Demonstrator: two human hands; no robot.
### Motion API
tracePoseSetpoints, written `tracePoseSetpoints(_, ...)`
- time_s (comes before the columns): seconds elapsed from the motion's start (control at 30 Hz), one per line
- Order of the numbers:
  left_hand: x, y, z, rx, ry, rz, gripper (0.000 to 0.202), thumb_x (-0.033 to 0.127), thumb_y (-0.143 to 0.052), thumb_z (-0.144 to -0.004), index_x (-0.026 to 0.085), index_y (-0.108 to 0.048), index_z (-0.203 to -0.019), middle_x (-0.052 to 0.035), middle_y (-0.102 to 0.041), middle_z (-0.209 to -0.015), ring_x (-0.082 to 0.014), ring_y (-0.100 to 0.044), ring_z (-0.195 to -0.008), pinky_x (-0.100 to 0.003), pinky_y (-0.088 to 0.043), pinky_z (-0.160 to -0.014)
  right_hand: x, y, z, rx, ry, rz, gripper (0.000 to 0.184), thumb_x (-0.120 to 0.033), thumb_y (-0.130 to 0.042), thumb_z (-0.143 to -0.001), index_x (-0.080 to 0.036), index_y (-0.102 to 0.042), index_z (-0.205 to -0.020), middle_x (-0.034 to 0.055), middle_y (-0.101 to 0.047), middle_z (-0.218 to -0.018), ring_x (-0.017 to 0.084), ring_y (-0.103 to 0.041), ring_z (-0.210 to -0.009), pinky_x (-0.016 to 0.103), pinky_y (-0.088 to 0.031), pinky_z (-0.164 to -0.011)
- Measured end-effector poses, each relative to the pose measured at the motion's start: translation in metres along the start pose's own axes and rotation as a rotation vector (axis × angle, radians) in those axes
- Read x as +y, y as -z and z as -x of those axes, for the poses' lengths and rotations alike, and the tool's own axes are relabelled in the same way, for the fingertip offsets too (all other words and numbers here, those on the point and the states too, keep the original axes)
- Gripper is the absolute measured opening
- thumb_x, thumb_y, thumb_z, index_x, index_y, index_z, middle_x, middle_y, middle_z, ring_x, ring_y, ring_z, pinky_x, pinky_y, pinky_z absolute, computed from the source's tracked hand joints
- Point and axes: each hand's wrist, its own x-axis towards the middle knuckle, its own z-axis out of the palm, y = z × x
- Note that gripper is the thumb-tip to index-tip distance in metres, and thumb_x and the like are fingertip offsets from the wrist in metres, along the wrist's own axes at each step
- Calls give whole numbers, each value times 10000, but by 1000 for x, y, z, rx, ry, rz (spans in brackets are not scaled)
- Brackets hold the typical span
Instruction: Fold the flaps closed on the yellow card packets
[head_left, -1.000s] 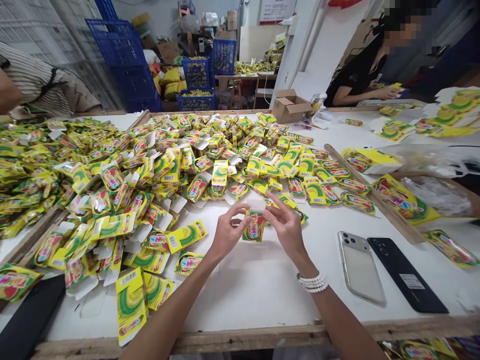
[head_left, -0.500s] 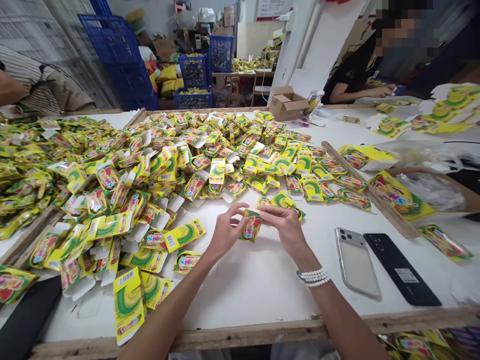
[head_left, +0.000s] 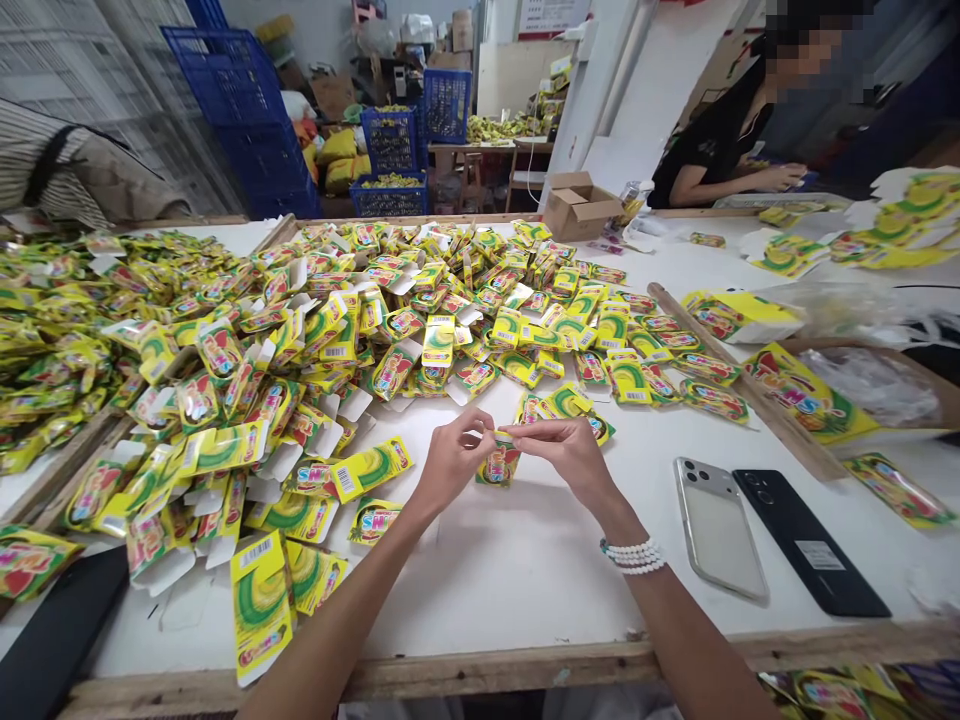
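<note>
Between my two hands is a small yellow and green printed carton [head_left: 497, 468], held just above the white table [head_left: 495, 590]. My left hand [head_left: 452, 460] pinches its upper left edge with thumb and forefinger. On the upper right, the fingers of my right hand [head_left: 568, 452] press together at the carton's top edge. Its front, with a red and green print, faces me below the fingers; the top is partly hidden by them. Just behind my hands lie a few more cartons [head_left: 566, 402], and a big heap of cartons [head_left: 439, 340] spreads beyond them.
Wooden strips [head_left: 784, 425] divide the table. On the right lie a silver phone [head_left: 721, 530] and a black phone [head_left: 810, 540]; another dark device [head_left: 64, 630] is at left. A cardboard box [head_left: 581, 207] stands at the back. A co-worker [head_left: 720, 165] sits at far right.
My right fingers have drawn together from a looser hold and now press along the carton's top edge. My left thumb and forefinger have closed into a tighter pinch.
</note>
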Motion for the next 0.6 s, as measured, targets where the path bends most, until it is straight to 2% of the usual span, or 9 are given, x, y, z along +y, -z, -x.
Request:
tracePoseSetpoints(0.1,1,15,-5,-153,-28,26,170,337,-646,-879,169,-670,-879,-40,-707,-950,-133,-685,-868,-187,-548,-719,2,7,-2,-93,85,72,205,-345,-845,-725,-244,-839,-903,80,-780,-1027,315,-758,-989,437,-629,-908)
tracePoseSetpoints(0.2,1,28,-9,-275,-37,72,242,399,-679,-883,158,-681,-877,-88,-711,-1166,-160,-700,-945,-250,-595,-807,6,11,-2,-80,172,180,183,-328,-809,-784,-261,-832,-952,56,-782,-1010,299,-767,-962,430,-643,-892)
tracePoseSetpoints(0.37,1,39,-10,-318,-159,-57,227,359,-659,-912,157,-696,-816,-91,-715,-1174,-148,-700,-895,-256,-598,-785,3,9,2,-107,289,356,141,-265,-747,-857,-275,-828,-972,27,-780,-1016,283,-761,-992,418,-629,-938)
tracePoseSetpoints(0.5,4,45,-8,-362,-238,-229,218,347,-632,-939,180,-731,-838,-79,-706,-1213,-140,-698,-880,-239,-580,-749,-1,6,6,-132,383,450,227,-206,-798,-813,-298,-817,-1020,6,-773,-1053,276,-747,-1043,401,-603,-990)
tracePoseSetpoints(0.6,6,48,-6,-397,-291,-305,237,359,-590,-967,198,-744,-887,-77,-711,-1211,-154,-702,-937,-245,-574,-786,2,2,6,-103,434,468,224,-183,-797,-814,-301,-820,-1003,-1,-779,-1019,267,-758,-1010,388,-614,-962)
